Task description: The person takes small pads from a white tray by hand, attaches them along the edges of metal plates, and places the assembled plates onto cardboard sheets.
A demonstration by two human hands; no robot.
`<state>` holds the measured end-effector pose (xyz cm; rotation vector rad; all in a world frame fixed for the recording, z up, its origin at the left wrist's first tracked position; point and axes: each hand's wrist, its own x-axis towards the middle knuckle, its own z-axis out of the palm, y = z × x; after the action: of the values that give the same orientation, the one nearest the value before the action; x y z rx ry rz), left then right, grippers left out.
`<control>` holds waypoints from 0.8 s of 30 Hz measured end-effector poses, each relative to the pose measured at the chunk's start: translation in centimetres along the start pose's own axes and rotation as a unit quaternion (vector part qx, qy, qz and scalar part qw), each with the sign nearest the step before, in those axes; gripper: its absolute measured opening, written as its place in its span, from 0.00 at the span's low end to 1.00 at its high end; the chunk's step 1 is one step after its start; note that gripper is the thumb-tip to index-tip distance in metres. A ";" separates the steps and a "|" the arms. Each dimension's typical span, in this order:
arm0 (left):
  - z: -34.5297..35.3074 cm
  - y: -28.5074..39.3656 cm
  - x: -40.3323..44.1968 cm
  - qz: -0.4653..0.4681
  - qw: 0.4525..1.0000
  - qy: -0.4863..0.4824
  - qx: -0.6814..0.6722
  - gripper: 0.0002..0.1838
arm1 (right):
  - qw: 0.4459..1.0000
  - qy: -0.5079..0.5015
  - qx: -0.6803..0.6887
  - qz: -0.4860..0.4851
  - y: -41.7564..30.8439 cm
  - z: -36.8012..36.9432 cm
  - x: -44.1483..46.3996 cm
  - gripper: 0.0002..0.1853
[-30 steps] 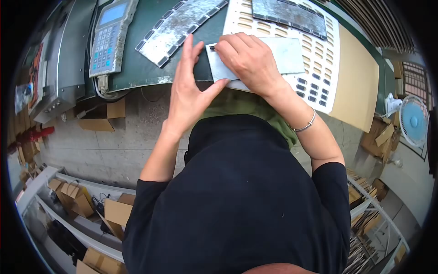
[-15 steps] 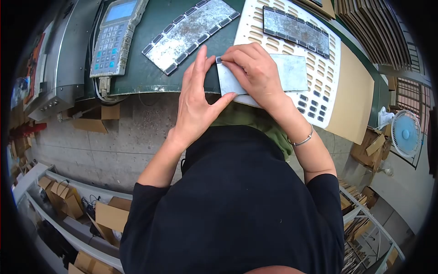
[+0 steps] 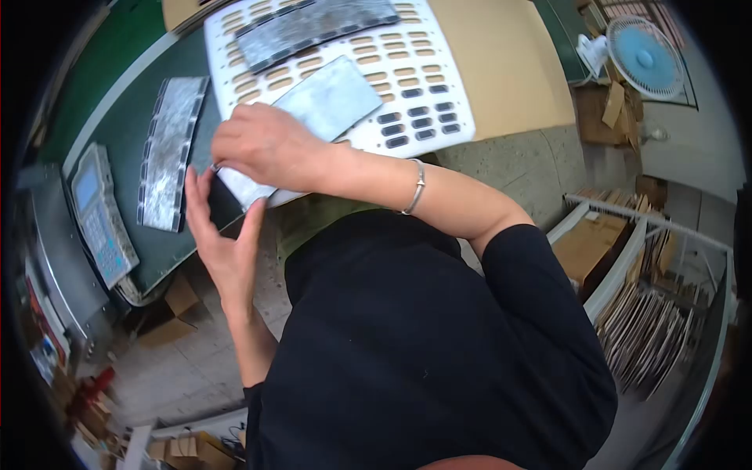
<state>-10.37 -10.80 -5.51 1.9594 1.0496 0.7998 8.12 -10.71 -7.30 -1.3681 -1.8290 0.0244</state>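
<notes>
A bare grey metal plate (image 3: 333, 98) lies partly on a white slotted tray (image 3: 462, 117). My right hand (image 3: 270, 149) is over the plate's near left end, its fingers closed together; what they hold, if anything, is hidden. At the same corner, my left hand (image 3: 223, 239) has its thumb and fingers spread around the plate's edge. Several small dark pieces (image 3: 421, 112) sit in the tray's slots at the right. One plate edged with dark pieces (image 3: 321, 27) rests on the tray's far part, and another such plate (image 3: 168, 153) lies on the green table left of my hands.
A keypad device with a screen (image 3: 102, 219) stands at the left table edge. Brown board (image 3: 505, 70) lies right of the tray. A blue fan (image 3: 644, 53) is at the far right. Shelving with stacked sheets (image 3: 646, 337) and cardboard boxes (image 3: 587, 247) is at the lower right.
The view has swung round, so the table and tray appear turned and farther left. My right fingers remain at the plate's corner, with my left hand still spread beside it.
</notes>
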 end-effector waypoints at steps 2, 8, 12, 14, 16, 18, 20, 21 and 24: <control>-0.1 -0.5 0.7 -0.014 1.000 0.009 -0.017 0.40 | 1.000 0.006 -0.004 0.011 0.2 0.2 0.0 0.05; 0.1 -0.1 3.3 0.006 0.997 0.051 0.056 0.18 | 0.999 0.011 0.028 0.042 -0.1 0.1 0.3 0.09; 0.6 -1.7 4.1 -0.021 0.998 0.053 -0.038 0.19 | 0.998 0.000 0.038 0.045 0.4 0.3 0.3 0.11; 0.5 -1.3 4.2 -0.029 0.997 0.052 -0.041 0.19 | 0.997 0.003 0.059 0.045 0.4 0.1 0.0 0.12; 0.5 -0.8 4.0 -0.029 0.998 0.058 -0.029 0.18 | 0.995 0.021 0.092 0.043 -0.1 -0.7 0.3 0.13; 0.2 0.0 3.9 0.028 0.994 0.091 0.061 0.17 | 0.993 0.054 0.099 0.033 -0.4 -4.8 -0.9 0.13; 0.1 2.1 3.8 0.139 0.954 0.152 0.220 0.16 | 0.992 0.107 0.006 0.062 0.3 -11.5 -3.6 0.10; 0.5 3.3 3.9 0.180 0.954 0.122 0.206 0.15 | 0.987 0.116 -0.030 0.109 1.6 -14.5 -5.7 0.08; 4.3 7.1 3.8 0.282 0.949 0.011 0.141 0.12 | 0.953 0.014 -0.242 0.181 3.7 -20.8 -10.4 0.05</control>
<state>-2.42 -11.51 -1.12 2.5557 0.6334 1.0144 24.44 -26.68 -1.59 -2.0233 -1.5919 -0.2671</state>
